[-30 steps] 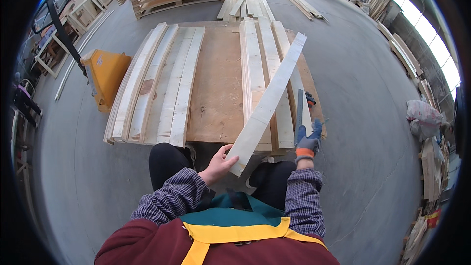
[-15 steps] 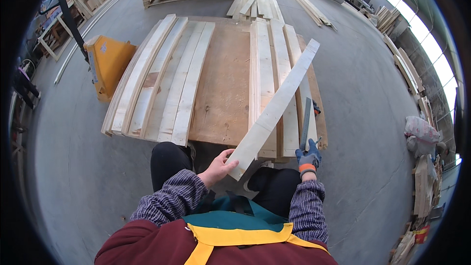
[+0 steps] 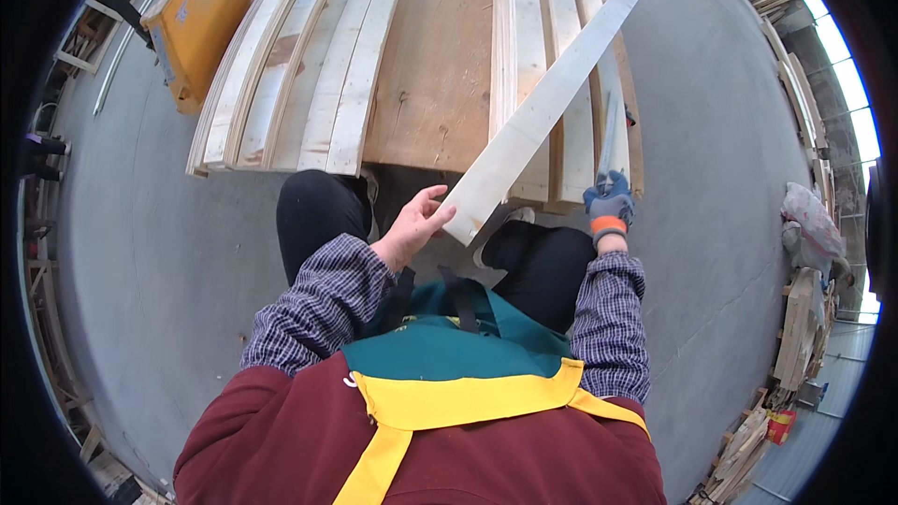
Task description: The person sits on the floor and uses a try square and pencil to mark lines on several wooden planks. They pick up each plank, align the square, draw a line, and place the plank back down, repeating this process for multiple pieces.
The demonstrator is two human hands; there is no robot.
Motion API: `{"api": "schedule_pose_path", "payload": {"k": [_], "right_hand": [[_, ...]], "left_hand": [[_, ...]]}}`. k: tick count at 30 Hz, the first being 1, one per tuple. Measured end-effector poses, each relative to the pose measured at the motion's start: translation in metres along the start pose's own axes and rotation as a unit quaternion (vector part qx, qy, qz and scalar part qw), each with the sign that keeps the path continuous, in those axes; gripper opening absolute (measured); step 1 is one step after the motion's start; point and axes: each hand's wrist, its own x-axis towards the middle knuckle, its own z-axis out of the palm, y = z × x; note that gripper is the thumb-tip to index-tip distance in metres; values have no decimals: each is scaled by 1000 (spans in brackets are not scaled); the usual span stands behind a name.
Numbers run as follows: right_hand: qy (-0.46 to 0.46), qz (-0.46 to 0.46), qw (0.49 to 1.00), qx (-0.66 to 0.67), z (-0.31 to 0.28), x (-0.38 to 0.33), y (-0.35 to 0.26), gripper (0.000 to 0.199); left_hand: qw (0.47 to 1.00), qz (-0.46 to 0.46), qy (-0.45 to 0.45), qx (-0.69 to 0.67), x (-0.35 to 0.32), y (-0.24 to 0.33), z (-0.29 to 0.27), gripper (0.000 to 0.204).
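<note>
Our left grip (image 3: 406, 230) touches the pale board (image 3: 541, 118) slanting over stacked planks (image 3: 559, 9); whether it pinches, we cannot tell. Our gloved right grip (image 3: 611, 200) holds a metal straightedge (image 3: 610, 138). Beyond: brown plywood (image 3: 428, 65), grey floor (image 3: 720, 168), yellow pallet jack (image 3: 195, 45).

A brown board (image 3: 430, 65) carries a left row of pale planks (image 3: 348, 65) and a right row (image 3: 529, 37).

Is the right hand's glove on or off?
On: a blue-grey glove with an orange cuff covers the right hand.
</note>
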Motion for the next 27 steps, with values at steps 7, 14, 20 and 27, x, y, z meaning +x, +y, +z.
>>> {"api": "schedule_pose_path", "payload": {"k": [7, 14, 20, 27], "right_hand": [[-18, -74, 995, -59, -11, -9, -15, 51], [-37, 15, 993, 112, 10, -2, 8, 50], [3, -71, 944, 322, -3, -21, -11, 56], [-92, -278, 932, 214, -19, -96, -136, 50]], "left_hand": [[996, 34, 26, -82, -7, -7, -1, 45], [993, 29, 69, -96, 6, -5, -20, 40], [987, 55, 119, -97, -7, -11, -19, 39], [936, 274, 205, 84, 6, 2, -22, 31]]}}
